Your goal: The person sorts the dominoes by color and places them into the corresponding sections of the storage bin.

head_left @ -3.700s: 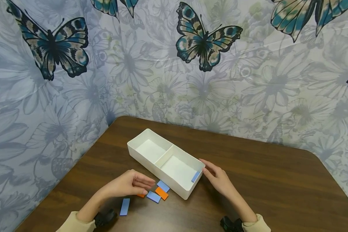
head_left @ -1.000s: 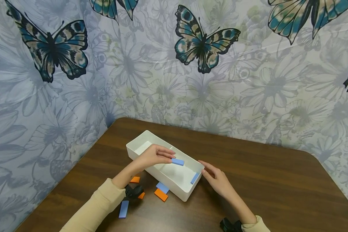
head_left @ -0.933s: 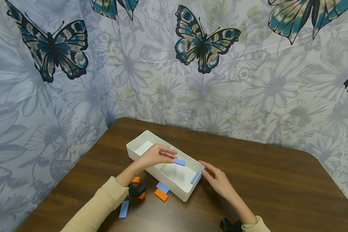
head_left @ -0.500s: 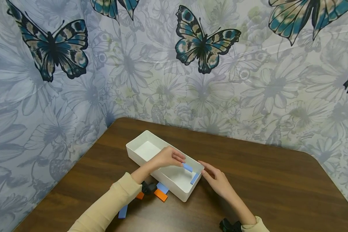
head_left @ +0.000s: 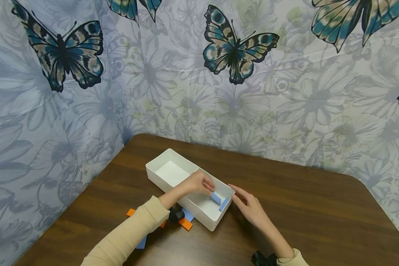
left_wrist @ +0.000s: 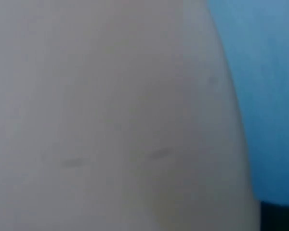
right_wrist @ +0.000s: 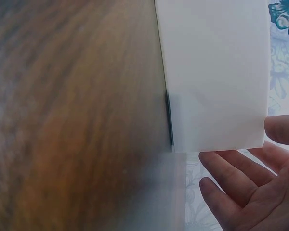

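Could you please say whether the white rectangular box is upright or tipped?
Upright: the box sits on the brown wood-grain table, open top up.

An indoor setting is suggested, home or studio unclear: butterfly-printed sheeting (head_left: 186,107) is hung beyond the fingers (head_left: 207,183) and wood-grain surface (head_left: 299,207).

Beyond the left grip (head_left: 199,183), we see pale floral wall covering (head_left: 173,111) bearing teal butterflies (head_left: 232,53); below the grip, a brown wood-grain surface (head_left: 302,207) catches soft light.
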Action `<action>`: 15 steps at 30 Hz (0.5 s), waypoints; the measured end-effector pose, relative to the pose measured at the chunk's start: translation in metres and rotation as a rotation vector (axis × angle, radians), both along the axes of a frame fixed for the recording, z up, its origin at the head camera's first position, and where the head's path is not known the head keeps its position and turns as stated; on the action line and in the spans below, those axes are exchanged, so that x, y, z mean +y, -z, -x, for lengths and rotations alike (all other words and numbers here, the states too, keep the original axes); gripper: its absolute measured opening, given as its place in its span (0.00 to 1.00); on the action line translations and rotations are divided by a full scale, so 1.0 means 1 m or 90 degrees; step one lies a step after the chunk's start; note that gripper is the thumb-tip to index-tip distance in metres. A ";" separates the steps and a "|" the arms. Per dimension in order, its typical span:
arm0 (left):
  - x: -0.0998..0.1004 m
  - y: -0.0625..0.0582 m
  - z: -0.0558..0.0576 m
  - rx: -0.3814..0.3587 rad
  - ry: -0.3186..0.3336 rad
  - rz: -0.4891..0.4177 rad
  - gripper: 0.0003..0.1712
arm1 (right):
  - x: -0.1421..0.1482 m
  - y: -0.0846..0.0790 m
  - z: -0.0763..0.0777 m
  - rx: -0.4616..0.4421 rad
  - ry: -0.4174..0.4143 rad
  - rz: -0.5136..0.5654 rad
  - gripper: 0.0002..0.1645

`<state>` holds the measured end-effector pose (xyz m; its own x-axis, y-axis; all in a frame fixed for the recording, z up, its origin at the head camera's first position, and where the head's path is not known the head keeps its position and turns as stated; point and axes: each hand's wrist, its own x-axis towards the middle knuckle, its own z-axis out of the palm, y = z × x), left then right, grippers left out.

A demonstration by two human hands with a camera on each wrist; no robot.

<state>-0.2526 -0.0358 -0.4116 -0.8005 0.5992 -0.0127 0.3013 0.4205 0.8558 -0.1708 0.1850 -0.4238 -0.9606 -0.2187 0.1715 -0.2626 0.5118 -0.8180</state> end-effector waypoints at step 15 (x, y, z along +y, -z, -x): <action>0.004 -0.001 -0.004 0.038 -0.019 0.073 0.13 | -0.001 -0.001 -0.001 0.000 0.004 -0.001 0.22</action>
